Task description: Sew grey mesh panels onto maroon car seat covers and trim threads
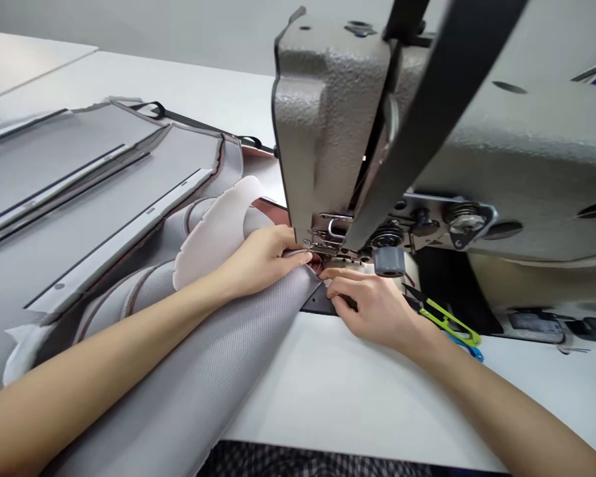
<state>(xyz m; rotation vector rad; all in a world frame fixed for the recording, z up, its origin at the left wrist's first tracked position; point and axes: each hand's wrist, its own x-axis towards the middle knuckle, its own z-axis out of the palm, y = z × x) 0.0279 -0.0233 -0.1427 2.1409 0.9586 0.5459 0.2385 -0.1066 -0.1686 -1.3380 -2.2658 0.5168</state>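
Observation:
A large grey padded fabric cover point(243, 338) with dark red seams lies over the left of the table, its corner under the head of a sewing machine point(322, 126). My left hand point(265, 258) is closed on the cover's edge just left of the needle area, thumb pressed on the cloth. My right hand point(370, 301) has its fingers bent and pinched at the dark red edge of the same corner, right of the needle area. The needle itself is hidden. A pale scalloped flap point(216, 232) of the cover stands up beside my left wrist.
Thread snips point(449, 321) with green and blue handles lie behind my right wrist, by the machine bed. A dark strap-like bar point(437, 112) slants across the machine front. White table point(328, 391) extends to the front edge; checked cloth point(318, 460) shows below it.

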